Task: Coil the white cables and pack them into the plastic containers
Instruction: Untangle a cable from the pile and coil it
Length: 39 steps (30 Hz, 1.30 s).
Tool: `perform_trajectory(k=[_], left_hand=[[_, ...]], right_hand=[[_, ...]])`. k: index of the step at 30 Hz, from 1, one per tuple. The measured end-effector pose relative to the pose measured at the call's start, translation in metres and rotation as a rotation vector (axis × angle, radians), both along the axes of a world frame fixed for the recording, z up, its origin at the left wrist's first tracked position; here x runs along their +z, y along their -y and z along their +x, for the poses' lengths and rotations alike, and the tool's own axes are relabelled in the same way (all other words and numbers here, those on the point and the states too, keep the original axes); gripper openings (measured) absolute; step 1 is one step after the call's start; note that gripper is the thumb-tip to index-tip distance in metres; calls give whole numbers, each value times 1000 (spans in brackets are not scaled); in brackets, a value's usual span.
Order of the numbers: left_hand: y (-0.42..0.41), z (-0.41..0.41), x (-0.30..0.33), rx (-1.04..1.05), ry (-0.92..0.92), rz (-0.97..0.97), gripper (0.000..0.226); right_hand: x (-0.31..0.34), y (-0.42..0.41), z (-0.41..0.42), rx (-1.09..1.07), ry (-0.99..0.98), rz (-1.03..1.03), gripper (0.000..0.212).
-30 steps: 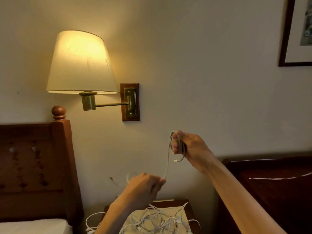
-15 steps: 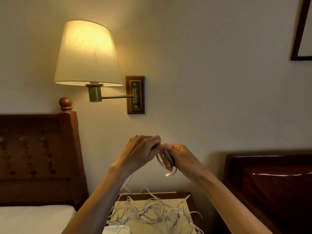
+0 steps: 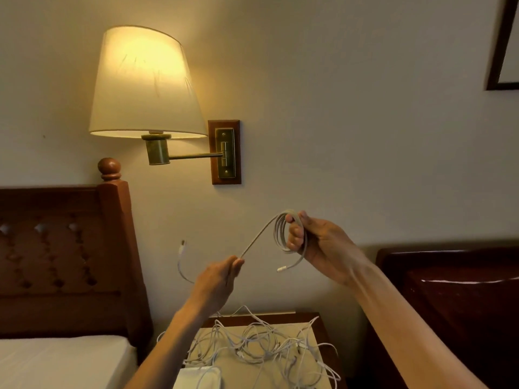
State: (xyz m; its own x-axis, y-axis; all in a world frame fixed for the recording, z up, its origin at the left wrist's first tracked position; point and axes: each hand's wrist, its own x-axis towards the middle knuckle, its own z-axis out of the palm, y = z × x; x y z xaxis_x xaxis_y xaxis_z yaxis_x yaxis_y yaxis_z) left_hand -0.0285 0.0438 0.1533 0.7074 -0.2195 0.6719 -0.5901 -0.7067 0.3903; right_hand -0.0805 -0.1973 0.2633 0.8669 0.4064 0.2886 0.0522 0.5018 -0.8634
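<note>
Nearest, at the bottom edge: a white plastic container [image 3: 200,377], only its rim in view, on a cream-topped wooden nightstand [image 3: 323,322] under a tangled heap of white cables [image 3: 261,346] not yet coiled. Above the heap, both forearms raised. Left hand [image 3: 216,282] with fingers and thumb pinched together on the straight run of one white cable [image 3: 259,237], the free tail curving off behind that hand to a plug end [image 3: 183,243] hanging in the air. Right hand [image 3: 317,245] higher and to the right, fingers curled through a small coil [image 3: 282,234] of several loops of the same cable, clamped there, with the other plug end [image 3: 281,268] dangling below the coil. Farther back: a carved wooden headboard [image 3: 64,259] and white bedding at left, a dark glossy headboard [image 3: 449,276] at right, a lit wall lamp [image 3: 143,82] on a pale wall. Step in hand, by the look of it: winding one cable, partly done. Next move likely calls for bringing the pinched run up and around the right fingers, adding a loop, keeping the coil tight so no loops slip off.
</note>
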Motion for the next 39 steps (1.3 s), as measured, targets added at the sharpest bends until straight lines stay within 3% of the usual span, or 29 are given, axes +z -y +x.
perform_trajectory(k=[2, 5, 7, 12, 18, 21, 26, 29, 39], left_hand=[[15, -19, 2, 52, -149, 214, 64], [45, -53, 27, 11, -241, 544, 55], [59, -71, 54, -38, -185, 572, 53], [51, -80, 92, -32, 82, 549, 47], [39, -67, 104, -62, 274, 394, 39], [34, -53, 105, -102, 271, 311, 37], [28, -40, 100, -310, 101, -109, 35], [24, -34, 83, -440, -102, -325, 27], [6, -25, 23, -426, -458, -508, 14]], right_hand=[[-1, -4, 7, -81, 44, -51, 31], [-9, -16, 10, -286, 211, -324, 32], [-16, -27, 8, -375, 317, -475, 30], [-23, -31, 3, -399, 443, -624, 24], [-29, -26, -4, -296, 461, -689, 34], [-26, -26, -6, -278, 411, -702, 38], [-22, -26, -9, -186, 298, -613, 37], [-16, -23, -8, -122, 233, -550, 38], [-17, -20, -1, -43, 89, -406, 35]])
